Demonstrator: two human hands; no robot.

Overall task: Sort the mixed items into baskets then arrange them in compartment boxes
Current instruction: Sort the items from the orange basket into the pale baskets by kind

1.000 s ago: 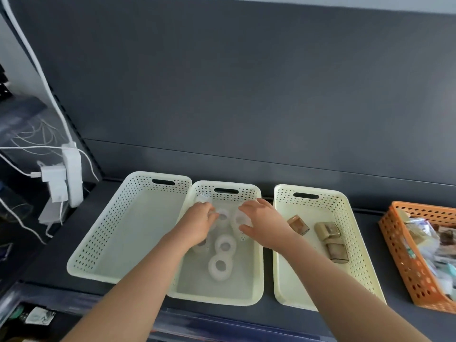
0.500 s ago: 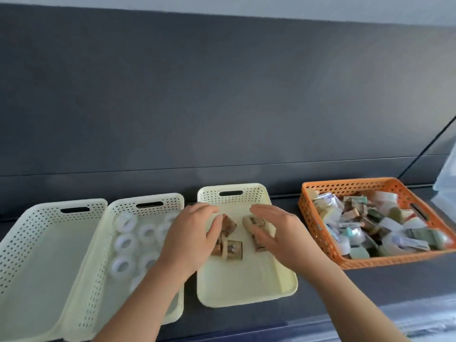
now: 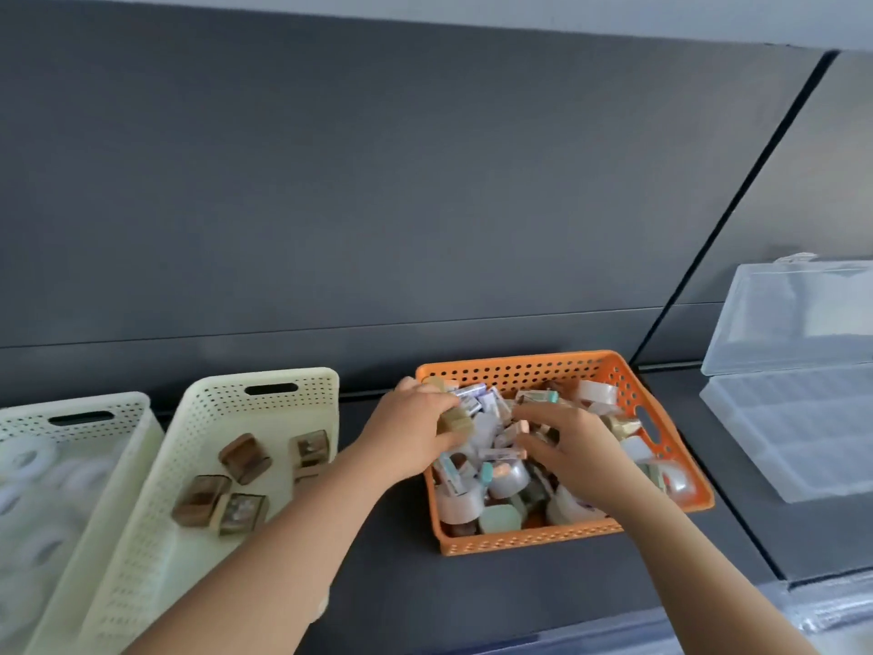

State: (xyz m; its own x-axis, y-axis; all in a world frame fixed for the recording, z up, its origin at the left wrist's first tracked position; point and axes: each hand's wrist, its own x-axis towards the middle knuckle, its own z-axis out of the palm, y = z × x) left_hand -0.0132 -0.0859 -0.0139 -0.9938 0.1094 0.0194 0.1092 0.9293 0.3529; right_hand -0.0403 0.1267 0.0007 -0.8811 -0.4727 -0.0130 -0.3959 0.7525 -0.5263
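- Left hand [image 3: 415, 430] is at the far left corner of the orange basket [image 3: 519, 541]. Its fingers are curled round a beige block [image 3: 456, 420] and hold it just above the pile.
- Right hand [image 3: 567, 446] is over the middle of the same basket, palm down, with bent fingers reaching into the mixed items [image 3: 500, 484]. One cannot tell if it pinches something or only touches.
- The orange basket stands on the dark table [image 3: 387, 560]. The mixed items fill it in a heap: small packets, round white pieces and pieces with mint-green parts.
- To the left of it, with a gap between, stands a cream basket [image 3: 212, 404]. Brown pieces [image 3: 245, 458] lie on its floor; three of them are close together near the front, one more is near the right wall.
- Close beside this basket, at the left edge of the view, is a second basket [image 3: 28, 418] of the same kind. It holds white rolls [image 3: 26, 458], which are blurred.
- At the right, well apart from the orange basket, a clear box [image 3: 793, 432] stands with its lid [image 3: 793, 314] raised. Compartments show in the lower part, but what is in them is not visible.
- Behind all of this is a grey wall [image 3: 425, 182].
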